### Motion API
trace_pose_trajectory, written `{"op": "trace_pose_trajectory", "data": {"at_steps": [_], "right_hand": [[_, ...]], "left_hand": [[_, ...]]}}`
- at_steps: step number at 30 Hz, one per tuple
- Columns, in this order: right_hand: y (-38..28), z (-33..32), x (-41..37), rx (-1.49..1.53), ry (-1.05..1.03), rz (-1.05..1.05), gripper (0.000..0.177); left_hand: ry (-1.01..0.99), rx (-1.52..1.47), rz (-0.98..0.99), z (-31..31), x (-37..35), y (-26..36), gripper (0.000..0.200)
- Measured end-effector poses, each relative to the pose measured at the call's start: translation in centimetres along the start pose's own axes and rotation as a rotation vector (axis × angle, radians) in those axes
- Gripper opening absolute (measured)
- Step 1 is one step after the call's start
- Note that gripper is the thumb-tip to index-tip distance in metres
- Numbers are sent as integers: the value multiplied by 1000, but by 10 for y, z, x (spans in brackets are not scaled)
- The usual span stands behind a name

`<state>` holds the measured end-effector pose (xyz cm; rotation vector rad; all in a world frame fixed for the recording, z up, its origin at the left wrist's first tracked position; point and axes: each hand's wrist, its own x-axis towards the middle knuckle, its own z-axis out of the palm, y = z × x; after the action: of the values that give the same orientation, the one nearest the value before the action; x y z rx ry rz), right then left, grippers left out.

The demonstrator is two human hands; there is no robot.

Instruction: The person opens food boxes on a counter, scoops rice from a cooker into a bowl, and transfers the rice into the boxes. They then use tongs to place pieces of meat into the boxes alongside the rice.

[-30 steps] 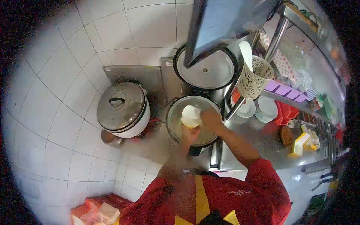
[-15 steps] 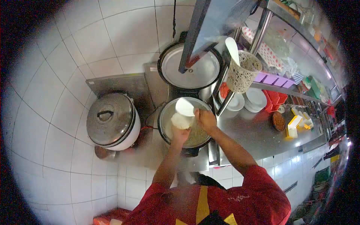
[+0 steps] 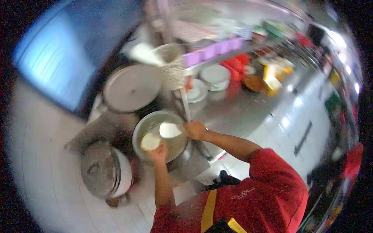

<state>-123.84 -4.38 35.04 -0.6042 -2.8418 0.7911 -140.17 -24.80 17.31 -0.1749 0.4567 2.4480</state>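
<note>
My left hand (image 3: 158, 154) is closed round a small round bowl (image 3: 150, 142), whose pale, whitish filling looks like rice. It holds the bowl over the near-left part of a large open rice cooker (image 3: 136, 134). My right hand (image 3: 195, 130) grips a broad white rice paddle (image 3: 170, 130) at the cooker's right side. The paddle's blade lies above the pot, just right of the bowl. Pale food, probably rice, shows blurred in the pot (image 3: 178, 146). Behind it stands the cooker's raised round lid (image 3: 133, 88).
A second, lidded cooker (image 3: 101, 171) stands to the left. A woven basket (image 3: 171, 68) with a white paddle (image 3: 145, 53) hangs beyond the pot. Stacked white plates (image 3: 215, 75), red baskets (image 3: 236, 66) and a brown bowl (image 3: 254, 80) sit on the steel counter (image 3: 229, 105).
My view has swung to the right, blurring the scene. The paddle has come down from above the bowl to its right side. Both hands keep their hold.
</note>
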Motion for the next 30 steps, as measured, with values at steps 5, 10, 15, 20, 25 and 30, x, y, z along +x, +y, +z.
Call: {"op": "trace_pose_trajectory", "data": {"at_steps": [5,10,15,20,25,30], "right_hand": [[158,-8,-135,37,-2,186,58],[312,51,-363,73,-40,713,58],[372,57,-540,121,-170,1115,65],[417,-8,-576,337,165,1323,64],[517,-56,-550,486,535,1225,62],[642,-172,-483,299,472,859,36]], "left_hand": [[-77,-29,-117,61,-17,-40,60],[-134,399,-102,106,-25,-165,54],[-257,141,-485,145,-44,-361,47],[-123,93,-791,177,-54,-560,44],[-110,9,-979,243,-66,-699,45],[-284,4,-1163,291,-24,-821,34]]}}
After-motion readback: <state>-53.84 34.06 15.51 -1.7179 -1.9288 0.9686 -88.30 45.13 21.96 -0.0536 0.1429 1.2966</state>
